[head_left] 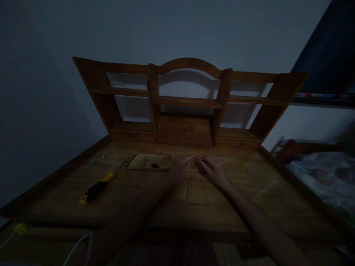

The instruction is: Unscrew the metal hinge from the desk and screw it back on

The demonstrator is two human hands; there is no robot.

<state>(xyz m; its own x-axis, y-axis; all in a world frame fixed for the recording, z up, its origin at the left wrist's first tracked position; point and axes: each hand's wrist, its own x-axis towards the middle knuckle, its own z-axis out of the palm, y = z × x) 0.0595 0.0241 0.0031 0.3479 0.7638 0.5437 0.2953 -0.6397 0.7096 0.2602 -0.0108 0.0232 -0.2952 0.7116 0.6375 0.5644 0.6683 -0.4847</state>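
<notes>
Over the wooden desk, my left hand (181, 167) and my right hand (215, 169) meet with their fingertips pinched together. Between them is a small shiny metal piece (196, 158), too small and dark to name, and both hands hold it. Beneath and left of my hands lies a pale cardboard strip (159, 162) with dark bits and thin strands on it. A small flat square piece (197, 192) rests on the desk between my forearms. A yellow and black screwdriver (97, 189) lies to the left, its shaft pointing toward the strip.
Two screw-like metal pieces (90, 165) lie at the desk's left. A wooden shelf unit (188, 101) stands along the back of the desk (266, 192). Raised edges border both sides. A white cable (80, 245) shows at the lower left, and a bed (321, 177) stands at the right.
</notes>
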